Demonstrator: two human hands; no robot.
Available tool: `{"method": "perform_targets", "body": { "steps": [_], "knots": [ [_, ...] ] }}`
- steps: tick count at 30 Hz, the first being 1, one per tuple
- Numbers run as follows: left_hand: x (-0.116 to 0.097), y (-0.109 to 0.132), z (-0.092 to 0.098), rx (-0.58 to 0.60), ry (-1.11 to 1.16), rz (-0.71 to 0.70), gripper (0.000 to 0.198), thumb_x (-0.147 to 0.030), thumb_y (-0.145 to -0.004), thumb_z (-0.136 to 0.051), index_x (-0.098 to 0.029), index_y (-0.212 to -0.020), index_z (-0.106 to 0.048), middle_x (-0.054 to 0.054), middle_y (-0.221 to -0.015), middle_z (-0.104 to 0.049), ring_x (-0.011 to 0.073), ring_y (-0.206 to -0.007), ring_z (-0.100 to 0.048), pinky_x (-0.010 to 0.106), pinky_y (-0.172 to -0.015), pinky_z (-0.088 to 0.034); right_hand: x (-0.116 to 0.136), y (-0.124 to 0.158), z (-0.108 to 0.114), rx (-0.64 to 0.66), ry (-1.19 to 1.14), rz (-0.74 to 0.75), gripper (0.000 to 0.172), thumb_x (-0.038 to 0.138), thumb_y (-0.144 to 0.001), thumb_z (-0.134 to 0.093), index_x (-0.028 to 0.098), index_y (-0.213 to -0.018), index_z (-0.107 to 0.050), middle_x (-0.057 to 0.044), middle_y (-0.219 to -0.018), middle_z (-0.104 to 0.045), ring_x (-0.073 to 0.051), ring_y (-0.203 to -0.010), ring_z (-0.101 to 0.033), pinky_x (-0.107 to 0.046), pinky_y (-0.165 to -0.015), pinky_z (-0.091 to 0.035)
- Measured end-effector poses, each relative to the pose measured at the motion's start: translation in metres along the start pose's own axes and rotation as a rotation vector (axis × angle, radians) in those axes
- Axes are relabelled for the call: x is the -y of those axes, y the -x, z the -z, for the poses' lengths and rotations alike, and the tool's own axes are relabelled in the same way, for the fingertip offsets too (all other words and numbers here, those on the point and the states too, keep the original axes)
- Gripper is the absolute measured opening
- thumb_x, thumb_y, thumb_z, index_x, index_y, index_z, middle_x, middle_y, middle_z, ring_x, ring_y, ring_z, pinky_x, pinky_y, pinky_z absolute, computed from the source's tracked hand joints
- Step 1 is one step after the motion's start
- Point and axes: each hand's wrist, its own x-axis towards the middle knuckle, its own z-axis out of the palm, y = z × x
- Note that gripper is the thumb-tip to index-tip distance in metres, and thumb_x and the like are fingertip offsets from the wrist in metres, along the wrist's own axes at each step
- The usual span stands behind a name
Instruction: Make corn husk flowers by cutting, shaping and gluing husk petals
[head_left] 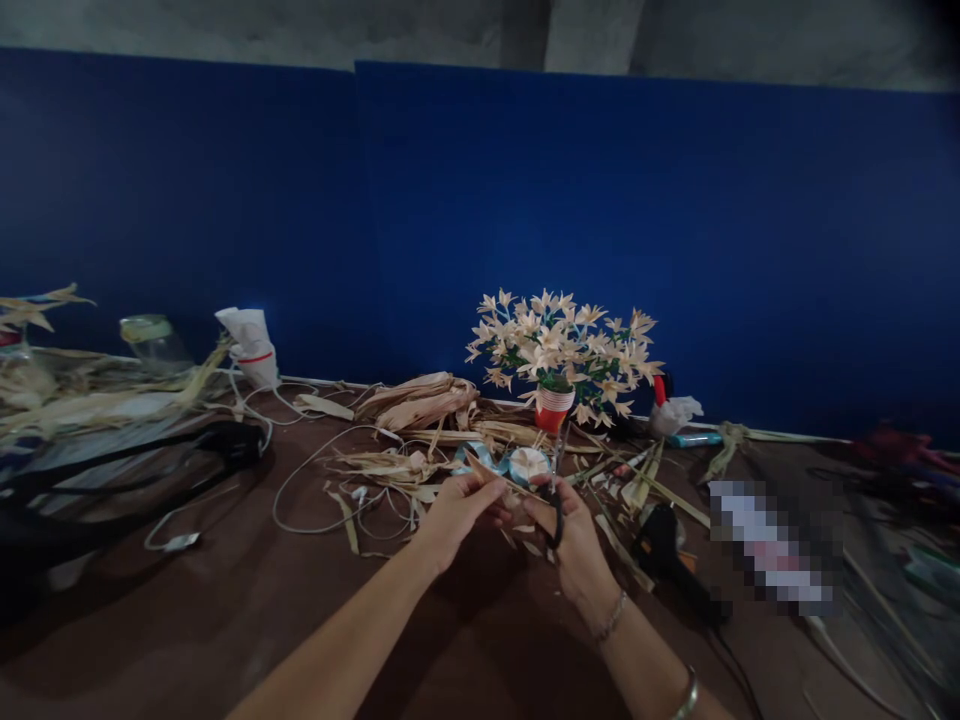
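My left hand [459,515] is closed in a pinch on a pale, pointed piece of corn husk [481,472]. Close beside it, my right hand [571,530] is wrapped round a pair of scissors [556,515] with black handles, the blades pointing up and away from me. The right thumb and fingertips come near the husk; whether they also pinch it I cannot tell. Just beyond the hands lie rolls of light blue ribbon [525,464] and loose husk scraps. Behind them stands a red cup [553,408] holding a bunch of husk flowers [551,345].
Dried husks [420,402] are heaped along the back of the brown table [300,610]. A white cable [276,500] loops on the left, near a black strap-like object [225,445]. At right lie a black glue gun [671,565] and a blurred-out item [776,548]. A blue partition [360,220] stands behind.
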Motion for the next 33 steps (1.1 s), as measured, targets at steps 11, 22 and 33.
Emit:
{"method": "perform_targets", "body": {
  "steps": [11, 22, 33],
  "knots": [
    [-0.012, -0.015, 0.027, -0.423, 0.086, -0.204, 0.030, -0.039, -0.057, -0.069, -0.012, -0.066, -0.061, -0.001, -0.043, -0.058, 0.0097, -0.037, -0.052, 0.018, -0.037, -0.039, 0.007, 0.001, 0.011, 0.242, 0.423, -0.154, 0.036, 0.044, -0.060, -0.067, 0.015, -0.075, -0.055, 0.002, -0.052, -0.055, -0.008, -0.042, -0.049, -0.017, -0.036, -0.032],
    [-0.011, -0.012, 0.020, -0.351, -0.006, -0.236, 0.025, -0.038, -0.060, -0.067, -0.013, -0.064, -0.062, 0.000, -0.047, -0.060, 0.0105, -0.040, -0.053, 0.018, -0.039, -0.040, 0.004, 0.015, -0.003, 0.389, 0.495, -0.215, 0.042, 0.052, -0.063, -0.060, 0.013, -0.078, -0.057, 0.003, -0.046, -0.055, -0.006, -0.034, -0.045, -0.014, -0.032, -0.022],
    [-0.009, -0.011, 0.016, -0.336, -0.025, -0.181, 0.026, -0.038, -0.060, -0.067, -0.013, -0.062, -0.059, 0.001, -0.045, -0.060, 0.0110, -0.040, -0.054, 0.018, -0.037, -0.040, 0.005, 0.014, -0.005, 0.308, 0.529, -0.220, 0.040, 0.052, -0.060, -0.062, 0.015, -0.072, -0.054, 0.007, -0.039, -0.048, -0.004, -0.031, -0.038, -0.014, -0.031, -0.022]
  ]
}}
